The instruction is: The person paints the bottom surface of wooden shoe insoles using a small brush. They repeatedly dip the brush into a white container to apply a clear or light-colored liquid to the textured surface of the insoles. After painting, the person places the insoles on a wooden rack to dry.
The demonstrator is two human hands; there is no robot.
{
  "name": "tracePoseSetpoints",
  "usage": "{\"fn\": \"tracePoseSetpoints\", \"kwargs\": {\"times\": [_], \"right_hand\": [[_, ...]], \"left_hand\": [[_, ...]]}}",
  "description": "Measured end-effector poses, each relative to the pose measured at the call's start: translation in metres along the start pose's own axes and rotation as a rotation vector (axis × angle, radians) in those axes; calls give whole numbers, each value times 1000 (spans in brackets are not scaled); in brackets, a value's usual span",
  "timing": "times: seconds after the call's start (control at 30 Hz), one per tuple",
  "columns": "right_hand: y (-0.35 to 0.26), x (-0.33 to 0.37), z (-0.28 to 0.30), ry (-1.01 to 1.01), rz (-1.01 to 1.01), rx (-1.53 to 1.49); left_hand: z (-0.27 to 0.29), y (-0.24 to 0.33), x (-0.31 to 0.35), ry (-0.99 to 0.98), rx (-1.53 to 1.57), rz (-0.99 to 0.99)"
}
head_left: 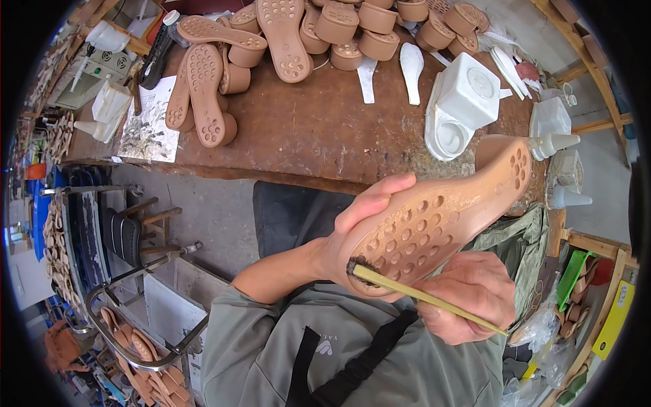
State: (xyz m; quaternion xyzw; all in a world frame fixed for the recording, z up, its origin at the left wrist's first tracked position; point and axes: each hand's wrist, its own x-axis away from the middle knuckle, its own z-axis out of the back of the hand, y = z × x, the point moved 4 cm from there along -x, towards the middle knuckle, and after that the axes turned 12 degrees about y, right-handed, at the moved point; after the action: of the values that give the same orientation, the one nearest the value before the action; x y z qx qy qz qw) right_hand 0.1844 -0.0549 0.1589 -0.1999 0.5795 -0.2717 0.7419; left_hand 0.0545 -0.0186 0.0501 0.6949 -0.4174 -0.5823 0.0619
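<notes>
My left hand (352, 224) is wrapped round the toe end of a tan shoe sole (461, 214) with round holes in its surface and a raised heel. The sole is tilted, its heel end up and to the right, near the table's front edge. My right hand (471, 295) grips a thin brush (417, 293) with a flat yellowish handle. Its dark bristles touch the upper face of the sole at the toe rim. A wet-looking sheen shows on parts of that face.
Several tan heeled soles (205, 88) lie piled along the back of the brown table (291, 129). A white plastic container (468, 95) with a round opening stands at the right, by white nozzle bottles (553, 146). White insole-shaped pieces (411, 71) lie behind. A metal-framed cart (169, 305) stands at lower left.
</notes>
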Motion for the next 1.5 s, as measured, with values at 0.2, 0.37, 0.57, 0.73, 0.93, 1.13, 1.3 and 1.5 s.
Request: {"fn": "tracePoseSetpoints", "kwargs": {"times": [0.2,0.37,0.57,0.73,0.93,1.13,1.3,1.5], "right_hand": [[0,2,5,-45,9,-47],[5,5,12,-107,-11,-117],[7,5,19,-127,5,-174],[9,5,25,-187,67,-223],[11,7,30,-186,131,-247],[13,1,38,-333,151,-254],[17,2,55,-411,79,-217],[42,8,70,110,-398,-134]], "left_hand": [[-1,3,1,-81,95,89],[-5,7,0,-110,107,150],[-10,9,3,-141,207,272],[-12,6,3,-171,269,313],[-16,7,2,-195,271,340],[-16,6,5,-224,211,348],[-18,7,-2,-230,192,389],[0,-23,-4,329,595,733]]}}
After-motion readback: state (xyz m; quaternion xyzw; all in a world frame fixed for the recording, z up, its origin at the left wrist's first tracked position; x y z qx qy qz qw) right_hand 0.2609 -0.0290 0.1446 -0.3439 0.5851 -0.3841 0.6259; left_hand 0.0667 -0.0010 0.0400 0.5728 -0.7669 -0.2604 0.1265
